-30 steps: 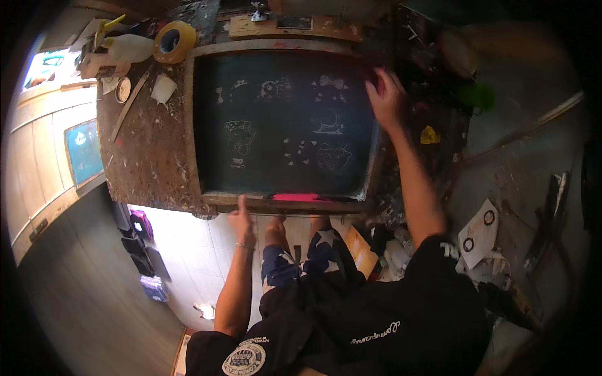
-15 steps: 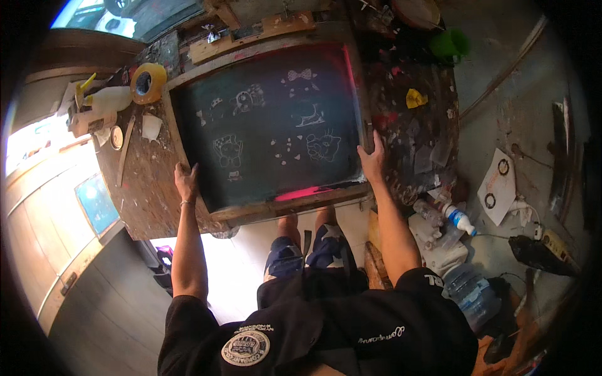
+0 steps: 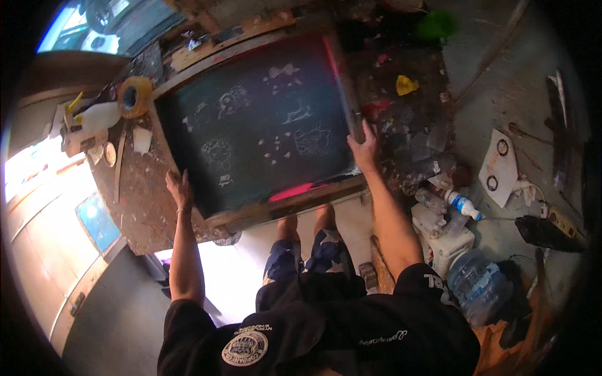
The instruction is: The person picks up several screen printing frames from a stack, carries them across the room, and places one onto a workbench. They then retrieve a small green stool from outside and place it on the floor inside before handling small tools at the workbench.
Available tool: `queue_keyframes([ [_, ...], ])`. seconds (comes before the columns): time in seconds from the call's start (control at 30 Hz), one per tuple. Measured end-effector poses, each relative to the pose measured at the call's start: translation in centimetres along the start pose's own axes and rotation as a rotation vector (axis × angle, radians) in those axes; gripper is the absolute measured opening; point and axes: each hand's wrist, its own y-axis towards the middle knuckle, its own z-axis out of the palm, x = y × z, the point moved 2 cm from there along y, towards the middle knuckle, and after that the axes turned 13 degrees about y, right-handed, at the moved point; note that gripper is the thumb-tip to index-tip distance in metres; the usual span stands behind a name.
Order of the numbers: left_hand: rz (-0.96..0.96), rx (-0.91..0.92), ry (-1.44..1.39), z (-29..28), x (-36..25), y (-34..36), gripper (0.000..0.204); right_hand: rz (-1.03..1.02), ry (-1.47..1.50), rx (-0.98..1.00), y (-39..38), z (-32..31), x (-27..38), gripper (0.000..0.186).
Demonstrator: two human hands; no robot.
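I am apparently steadying a dark wood-edged screen (image 3: 254,131), which is lying on the counter (image 3: 143,205) at the view's centre. My right hand (image 3: 365,150), partly curled, is holding its right edge; my left hand (image 3: 180,192) is touching its lower-left edge, grip too blurred to tell. Shifting it is probably calling for both together.

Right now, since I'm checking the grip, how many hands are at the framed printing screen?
2: the left hand by the left side of the framed printing screen, the right hand by its right side. No others show; finger contact is blurred.
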Motion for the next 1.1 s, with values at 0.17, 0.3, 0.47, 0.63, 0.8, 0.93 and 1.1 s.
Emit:
queue_keyframes([
  [0.17, 0.02, -0.059, -0.099, 2.2, 4.4, 0.0, 0.059, 0.103, 0.069, 0.052, 0.3, 0.5, -1.4, 0.07],
  [0.3, -0.134, 0.128, -0.109, 0.8, 3.7, 0.1, 0.062, 0.183, -0.038, 0.14, -0.2, 0.3, -0.1, 0.065],
  [0.47, -0.104, 0.076, -0.126, -0.4, 1.2, 0.3, 0.063, 0.055, 0.093, 0.046, 0.0, 0.5, 0.0, 0.065],
  [0.63, -0.123, 0.014, -0.058, -0.3, 2.4, 0.0, 0.066, 0.069, 0.276, 0.108, 0.8, 1.2, 1.2, 0.064],
  [0.8, -0.134, 0.054, -0.042, 0.0, 1.5, 0.0, 0.07, 0.059, 0.228, 0.113, 0.9, 1.1, 0.0, 0.065],
  [0.93, -0.117, 0.073, 0.005, 0.0, 0.5, 0.1, 0.071, 0.078, 0.125, 0.123, 1.0, 1.0, 0.6, 0.064],
  [1.1, 0.036, -0.056, 0.152, -0.8, -1.1, 0.9, 0.048, 0.116, 0.132, 0.109, 0.8, 0.8, -1.3, 0.068],
])
